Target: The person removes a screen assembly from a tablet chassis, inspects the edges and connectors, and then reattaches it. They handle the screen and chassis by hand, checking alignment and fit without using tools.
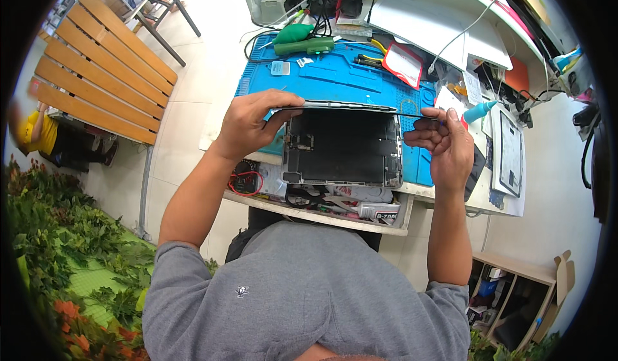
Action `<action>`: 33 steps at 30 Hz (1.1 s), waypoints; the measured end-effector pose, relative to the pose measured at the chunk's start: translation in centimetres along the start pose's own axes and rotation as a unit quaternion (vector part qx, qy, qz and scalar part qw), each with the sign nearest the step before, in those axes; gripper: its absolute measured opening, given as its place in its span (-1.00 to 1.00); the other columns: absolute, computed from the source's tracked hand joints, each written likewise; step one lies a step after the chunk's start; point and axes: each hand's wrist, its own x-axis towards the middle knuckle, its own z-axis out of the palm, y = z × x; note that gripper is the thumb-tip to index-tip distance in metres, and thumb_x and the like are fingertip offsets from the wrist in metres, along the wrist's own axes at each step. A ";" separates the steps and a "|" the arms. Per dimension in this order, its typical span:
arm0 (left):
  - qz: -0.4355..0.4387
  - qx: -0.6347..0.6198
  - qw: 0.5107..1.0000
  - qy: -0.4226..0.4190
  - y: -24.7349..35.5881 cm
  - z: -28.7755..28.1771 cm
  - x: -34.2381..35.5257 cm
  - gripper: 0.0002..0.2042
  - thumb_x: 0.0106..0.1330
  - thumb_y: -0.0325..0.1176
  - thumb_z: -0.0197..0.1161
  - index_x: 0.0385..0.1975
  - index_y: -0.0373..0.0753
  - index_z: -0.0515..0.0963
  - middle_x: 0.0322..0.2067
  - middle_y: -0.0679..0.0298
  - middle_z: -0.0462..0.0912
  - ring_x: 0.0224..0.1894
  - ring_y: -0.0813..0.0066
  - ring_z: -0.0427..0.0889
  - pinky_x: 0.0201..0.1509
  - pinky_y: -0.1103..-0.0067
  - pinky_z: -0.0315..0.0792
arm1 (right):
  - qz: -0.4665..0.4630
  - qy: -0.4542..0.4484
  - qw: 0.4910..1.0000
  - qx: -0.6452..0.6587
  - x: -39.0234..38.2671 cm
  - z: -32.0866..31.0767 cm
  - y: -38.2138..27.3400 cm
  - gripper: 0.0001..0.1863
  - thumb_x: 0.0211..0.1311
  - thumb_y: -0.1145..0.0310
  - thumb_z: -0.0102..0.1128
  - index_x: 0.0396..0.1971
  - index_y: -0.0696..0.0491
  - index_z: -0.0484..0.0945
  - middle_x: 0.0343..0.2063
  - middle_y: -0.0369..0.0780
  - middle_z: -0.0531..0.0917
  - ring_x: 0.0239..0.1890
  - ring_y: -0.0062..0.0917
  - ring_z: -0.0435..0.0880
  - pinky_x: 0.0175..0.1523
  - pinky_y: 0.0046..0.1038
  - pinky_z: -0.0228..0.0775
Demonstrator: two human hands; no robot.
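Observation:
An opened tablet body (344,148) with a black inner face and silver edges lies near the front of the blue mat (347,71). Above its far edge, a thin flat panel (347,105) is raised, seen almost edge-on. My left hand (251,121) pinches the left end of this panel between thumb and fingers. My right hand (450,148) is closed at the panel's right end, fingers curled, thumb and forefinger together on a slim dark tool (409,115) that reaches to the panel. The tool's exact kind is too thin to make out.
A green air blower (293,33), yellow-handled pliers (370,58) and a red-rimmed white tray (403,65) lie at the back. A light-blue bottle (479,111) and another tablet part (508,152) are at right. An open drawer (315,210) of tools sits below the bench edge.

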 end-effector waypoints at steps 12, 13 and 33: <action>-0.040 0.005 0.999 -0.024 -0.1 -0.6 1.0 -0.77 0.28 -0.62 0.52 -0.09 -0.24 0.79 -0.21 0.17 0.88 -0.19 0.31 0.88 -0.08 0.49 0.73 | -0.010 -0.017 1.000 -0.003 1.3 -0.7 0.3 -0.43 0.75 0.10 -0.10 0.01 0.39 0.64 -0.36 0.01 0.76 -0.36 -0.21 0.89 -0.24 -0.31 0.83; -0.042 0.006 0.999 -0.025 -0.1 -0.6 1.0 -0.77 0.28 -0.62 0.52 -0.10 -0.24 0.78 -0.21 0.17 0.88 -0.19 0.31 0.88 -0.08 0.49 0.73 | -0.013 -0.021 1.000 0.009 1.5 -0.7 0.4 -0.45 0.74 0.10 -0.07 0.00 0.37 0.65 -0.36 -0.01 0.76 -0.37 -0.23 0.88 -0.25 -0.31 0.83; -0.088 0.042 0.995 -0.004 1.0 -0.8 1.6 -0.79 0.24 -0.53 0.61 -0.15 -0.25 0.77 -0.25 0.22 0.82 -0.27 0.44 0.80 -0.24 0.57 0.68 | -0.017 -0.036 0.998 0.041 1.8 -0.6 0.4 -0.47 0.71 0.07 0.05 -0.02 0.33 0.70 -0.37 -0.03 0.75 -0.39 -0.27 0.88 -0.28 -0.33 0.82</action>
